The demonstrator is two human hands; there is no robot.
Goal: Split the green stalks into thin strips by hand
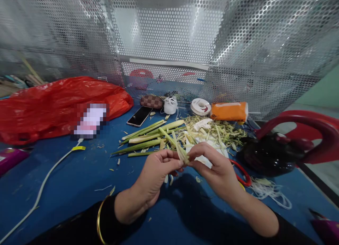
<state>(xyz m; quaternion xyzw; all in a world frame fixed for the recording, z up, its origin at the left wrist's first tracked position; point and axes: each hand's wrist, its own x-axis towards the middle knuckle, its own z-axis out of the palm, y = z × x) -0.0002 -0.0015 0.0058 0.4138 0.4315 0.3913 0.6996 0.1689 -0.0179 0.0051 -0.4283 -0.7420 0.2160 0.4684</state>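
Note:
Between the fingertips of both hands is a folded, pale green leaf strip (181, 150), its long ends pointing up and away. My left hand (156, 176) pinches it from the left, thumb on top. From the right, the thumb and fingers of my right hand (218, 169) close on the strip's lower end. Just beyond the hands lie several green stalks (147, 140), pointing to the left. A heap of shredded plant scraps (231, 133) sits behind my right hand, partly over a white sheet (221, 149). Red-handled scissors (245, 178) are partly hidden by my right forearm.
A black kettle (270, 155) with a dark red handle stands right. White string (274, 193) lies before it. Along the back are a phone (140, 116), checkered case (151, 101), ribbon spool (200, 106) and orange pack (230, 111). A red plastic bag (53, 105) spreads left.

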